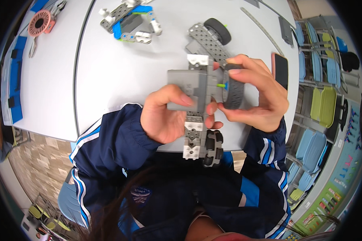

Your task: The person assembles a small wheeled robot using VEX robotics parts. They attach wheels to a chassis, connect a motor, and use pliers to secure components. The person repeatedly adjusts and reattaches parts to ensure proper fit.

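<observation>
While the left grip (pixel 161 112) clutches the grey block assembly (pixel 185 78), the right grip (pixel 272 96) pinches a black wheel (pixel 235 91) beside it.

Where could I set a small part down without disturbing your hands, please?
Bare room shows on the white tabletop between the dark seam, the blue-and-grey assembly and the left hand, and left of that seam, below the pink fan. It is crowded around the right hand: the wheel it holds, the perforated plate above, the phone beside it.
</observation>
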Demonstrator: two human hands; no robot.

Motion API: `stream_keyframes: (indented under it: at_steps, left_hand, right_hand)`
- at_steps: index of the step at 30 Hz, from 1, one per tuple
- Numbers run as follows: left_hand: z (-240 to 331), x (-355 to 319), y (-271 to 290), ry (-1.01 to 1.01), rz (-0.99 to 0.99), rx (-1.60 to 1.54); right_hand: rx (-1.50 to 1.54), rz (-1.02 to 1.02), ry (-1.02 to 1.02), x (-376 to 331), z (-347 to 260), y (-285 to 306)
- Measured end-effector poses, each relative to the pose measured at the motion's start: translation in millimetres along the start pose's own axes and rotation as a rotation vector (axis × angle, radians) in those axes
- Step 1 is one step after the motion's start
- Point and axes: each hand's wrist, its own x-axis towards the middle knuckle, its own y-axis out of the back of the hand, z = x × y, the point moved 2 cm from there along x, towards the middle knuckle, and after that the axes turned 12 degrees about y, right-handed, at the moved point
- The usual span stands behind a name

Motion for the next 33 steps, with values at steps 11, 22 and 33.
stream_keyframes:
  at_steps: [11, 22, 33]
  left_hand:
    - [-1, 3, 3, 0.035, 0.014, -0.034]
    - [-2, 1, -7, -0.142, 0.210, 0.289]
    - [-5, 2, -1, -0.191, 0.242, 0.544]
  right_hand:
    - [-0.083, -0.020, 0.114, -5, 8, 2]
    - [0.308, 0.040, -0.289, -8, 2, 6]
    - [0.751, 0.069, -0.767, -5, 10, 10]
